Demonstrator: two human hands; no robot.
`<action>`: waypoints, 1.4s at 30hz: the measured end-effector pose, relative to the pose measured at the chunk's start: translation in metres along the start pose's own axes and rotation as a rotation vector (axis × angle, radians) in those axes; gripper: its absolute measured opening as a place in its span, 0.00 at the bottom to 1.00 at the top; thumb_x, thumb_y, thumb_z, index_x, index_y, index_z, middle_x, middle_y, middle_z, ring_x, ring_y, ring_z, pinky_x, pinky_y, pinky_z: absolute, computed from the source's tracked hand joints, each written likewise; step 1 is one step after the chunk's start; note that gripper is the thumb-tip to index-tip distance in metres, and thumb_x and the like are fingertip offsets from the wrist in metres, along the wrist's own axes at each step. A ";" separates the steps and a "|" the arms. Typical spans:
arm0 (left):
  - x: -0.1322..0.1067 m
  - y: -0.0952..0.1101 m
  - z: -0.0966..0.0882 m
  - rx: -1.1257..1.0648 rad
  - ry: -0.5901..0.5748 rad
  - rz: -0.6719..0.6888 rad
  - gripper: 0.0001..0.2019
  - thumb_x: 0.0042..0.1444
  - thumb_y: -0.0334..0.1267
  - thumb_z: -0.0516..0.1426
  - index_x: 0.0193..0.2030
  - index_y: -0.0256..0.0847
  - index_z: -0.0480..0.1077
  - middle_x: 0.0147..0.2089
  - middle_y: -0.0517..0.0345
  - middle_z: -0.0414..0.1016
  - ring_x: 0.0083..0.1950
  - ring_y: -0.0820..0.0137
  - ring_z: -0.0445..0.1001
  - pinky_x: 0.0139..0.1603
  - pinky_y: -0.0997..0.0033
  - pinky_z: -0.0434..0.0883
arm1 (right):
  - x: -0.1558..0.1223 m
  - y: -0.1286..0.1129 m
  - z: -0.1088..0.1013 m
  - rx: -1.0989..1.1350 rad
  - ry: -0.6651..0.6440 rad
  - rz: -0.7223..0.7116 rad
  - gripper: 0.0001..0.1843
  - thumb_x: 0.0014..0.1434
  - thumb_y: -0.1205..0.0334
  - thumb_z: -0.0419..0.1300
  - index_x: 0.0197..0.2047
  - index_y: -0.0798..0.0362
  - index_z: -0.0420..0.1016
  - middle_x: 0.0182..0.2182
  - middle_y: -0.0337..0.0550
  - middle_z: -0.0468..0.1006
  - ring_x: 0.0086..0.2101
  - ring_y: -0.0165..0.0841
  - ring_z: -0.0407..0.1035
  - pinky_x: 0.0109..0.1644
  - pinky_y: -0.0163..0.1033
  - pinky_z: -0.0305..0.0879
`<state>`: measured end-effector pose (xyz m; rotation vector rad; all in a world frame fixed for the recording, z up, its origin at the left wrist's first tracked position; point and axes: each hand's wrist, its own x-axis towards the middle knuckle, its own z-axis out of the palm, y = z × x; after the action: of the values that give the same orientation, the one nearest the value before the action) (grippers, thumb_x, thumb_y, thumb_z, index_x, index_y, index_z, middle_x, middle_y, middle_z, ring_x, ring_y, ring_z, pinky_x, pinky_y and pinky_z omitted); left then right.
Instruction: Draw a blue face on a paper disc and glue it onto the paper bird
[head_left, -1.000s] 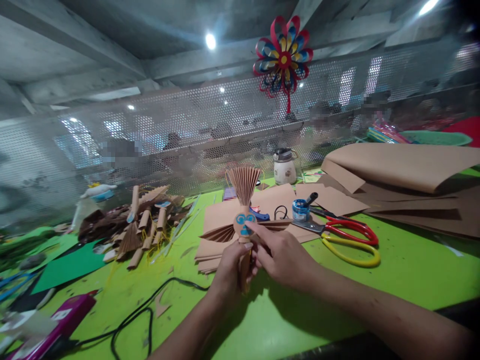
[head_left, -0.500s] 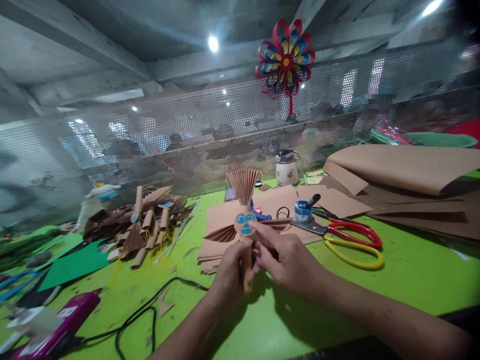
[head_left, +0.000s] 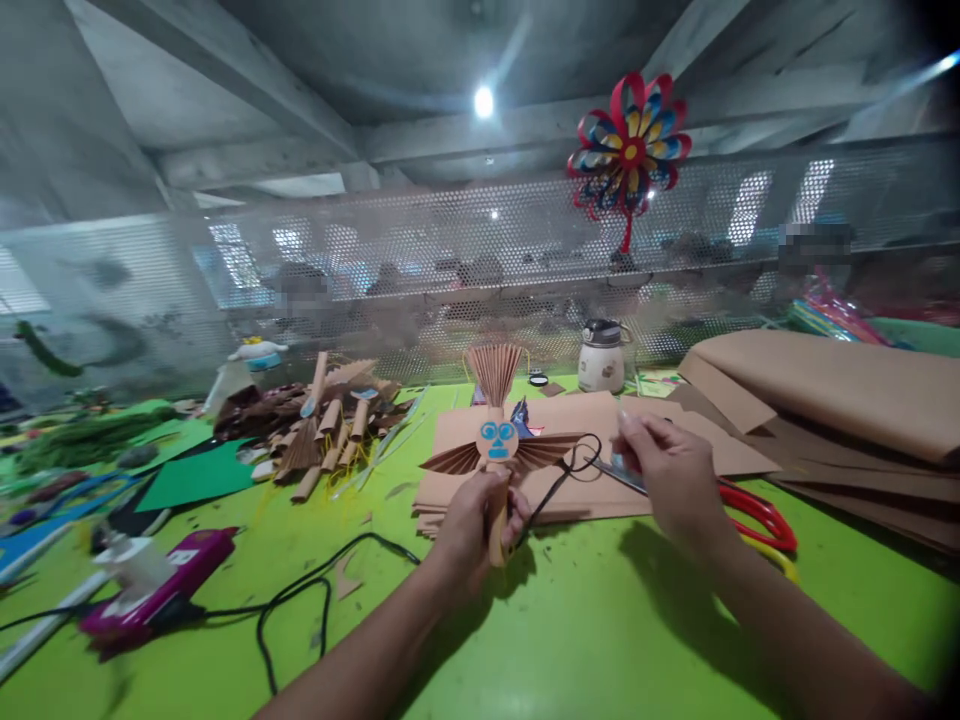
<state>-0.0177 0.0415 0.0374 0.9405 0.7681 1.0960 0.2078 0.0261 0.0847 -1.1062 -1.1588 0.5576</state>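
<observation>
My left hand (head_left: 474, 525) is closed around the rolled stem of a brown paper figure (head_left: 497, 438), held upright over the table. The figure has a round face with blue markings, a pleated fan on top and pleated wings at both sides. Apart from it, at the right, my right hand (head_left: 673, 475) has its fingers bent together; whatever they grip is hidden. Behind and below that hand lie scissors (head_left: 761, 512) with red and yellow handles, partly covered. The ink jar is out of sight behind the hand.
Brown paper sheets (head_left: 600, 490) lie behind the figure, with larger sheets (head_left: 832, 390) at right. A white bottle (head_left: 601, 360) stands behind. Paper tubes with yellow string (head_left: 330, 430) pile up at left. A magenta power strip (head_left: 161, 585) and black cable (head_left: 300, 590) lie front left.
My right hand has left the figure's face and moved right, in front of where the blue ink jar stood. My left hand still holds the figure. The view has turned slightly left.
</observation>
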 end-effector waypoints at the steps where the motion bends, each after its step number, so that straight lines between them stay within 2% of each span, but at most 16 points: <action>1: 0.001 0.002 -0.001 -0.008 0.008 0.015 0.14 0.72 0.48 0.59 0.45 0.37 0.73 0.33 0.63 0.73 0.25 0.77 0.68 0.22 0.78 0.67 | 0.001 0.004 0.001 0.001 -0.039 0.022 0.25 0.61 0.41 0.63 0.24 0.53 0.72 0.19 0.37 0.67 0.24 0.30 0.58 0.28 0.37 0.54; 3: 0.002 0.005 -0.002 -0.026 0.030 0.055 0.14 0.72 0.47 0.60 0.45 0.37 0.73 0.35 0.62 0.74 0.26 0.76 0.70 0.24 0.76 0.70 | -0.003 0.009 0.008 0.001 -0.160 0.070 0.24 0.59 0.41 0.64 0.25 0.54 0.73 0.20 0.37 0.68 0.23 0.30 0.59 0.28 0.37 0.54; 6: 0.002 0.010 0.000 -0.051 0.066 0.121 0.13 0.71 0.47 0.60 0.45 0.37 0.73 0.36 0.61 0.75 0.28 0.75 0.72 0.28 0.74 0.72 | -0.018 0.011 0.024 -0.005 -0.419 0.122 0.21 0.58 0.45 0.66 0.28 0.55 0.77 0.21 0.39 0.72 0.24 0.32 0.62 0.28 0.37 0.56; 9: 0.000 0.014 0.005 -0.064 0.083 0.174 0.13 0.71 0.46 0.60 0.44 0.37 0.74 0.39 0.58 0.77 0.33 0.72 0.75 0.33 0.70 0.76 | -0.036 0.008 0.038 0.016 -0.644 0.136 0.17 0.57 0.48 0.68 0.32 0.56 0.81 0.27 0.44 0.80 0.29 0.35 0.69 0.34 0.39 0.63; 13: -0.005 0.014 0.014 -0.055 0.048 0.167 0.13 0.70 0.47 0.61 0.44 0.37 0.74 0.41 0.57 0.78 0.36 0.70 0.77 0.37 0.67 0.77 | -0.050 0.005 0.048 0.086 -0.789 0.173 0.16 0.58 0.48 0.69 0.38 0.54 0.81 0.36 0.47 0.83 0.36 0.36 0.73 0.42 0.42 0.68; 18: -0.008 0.010 0.022 -0.040 -0.001 0.152 0.14 0.68 0.49 0.62 0.46 0.38 0.74 0.39 0.57 0.78 0.33 0.70 0.77 0.35 0.67 0.76 | -0.056 0.011 0.056 0.175 -0.846 0.276 0.23 0.53 0.42 0.72 0.33 0.54 0.75 0.26 0.39 0.76 0.26 0.29 0.66 0.32 0.38 0.62; 21: -0.009 0.012 0.023 -0.012 -0.020 0.163 0.19 0.60 0.53 0.67 0.42 0.38 0.74 0.37 0.56 0.78 0.31 0.69 0.77 0.31 0.70 0.73 | -0.058 0.015 0.060 0.225 -0.852 0.319 0.26 0.51 0.39 0.72 0.31 0.54 0.71 0.23 0.36 0.72 0.22 0.27 0.62 0.29 0.37 0.59; 24: -0.012 0.017 0.023 0.025 -0.027 0.174 0.24 0.51 0.57 0.71 0.38 0.38 0.75 0.35 0.54 0.78 0.33 0.67 0.77 0.33 0.71 0.74 | -0.061 0.017 0.063 0.256 -0.835 0.336 0.25 0.51 0.40 0.73 0.30 0.53 0.70 0.20 0.32 0.68 0.20 0.25 0.58 0.27 0.36 0.56; 28: -0.018 0.021 0.026 0.071 -0.026 0.179 0.23 0.56 0.59 0.68 0.37 0.38 0.75 0.33 0.55 0.77 0.29 0.69 0.75 0.31 0.72 0.71 | -0.063 0.018 0.065 0.273 -0.818 0.356 0.22 0.51 0.46 0.73 0.29 0.52 0.68 0.18 0.30 0.66 0.19 0.25 0.56 0.26 0.35 0.54; 31: -0.022 0.021 0.027 0.091 -0.021 0.198 0.24 0.58 0.61 0.67 0.36 0.38 0.73 0.32 0.56 0.76 0.29 0.70 0.73 0.31 0.72 0.69 | -0.065 0.019 0.065 0.282 -0.847 0.365 0.24 0.50 0.44 0.74 0.26 0.51 0.67 0.16 0.30 0.64 0.17 0.25 0.55 0.24 0.36 0.52; 37: -0.027 0.024 0.032 0.092 -0.050 0.235 0.25 0.58 0.63 0.66 0.37 0.40 0.72 0.32 0.56 0.75 0.35 0.66 0.75 0.37 0.70 0.70 | -0.068 0.021 0.063 0.326 -0.892 0.352 0.29 0.43 0.39 0.78 0.27 0.54 0.71 0.20 0.34 0.68 0.22 0.26 0.58 0.29 0.36 0.54; 42: -0.031 0.028 0.036 0.078 -0.075 0.279 0.26 0.58 0.64 0.66 0.35 0.40 0.71 0.33 0.55 0.74 0.40 0.63 0.75 0.41 0.68 0.70 | -0.070 0.025 0.062 0.350 -0.920 0.394 0.29 0.39 0.43 0.81 0.30 0.57 0.75 0.24 0.38 0.71 0.25 0.28 0.62 0.32 0.37 0.58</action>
<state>-0.0058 0.0077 0.0795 1.1740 0.6333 1.2717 0.1302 0.0029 0.0319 -0.7647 -1.5292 1.6263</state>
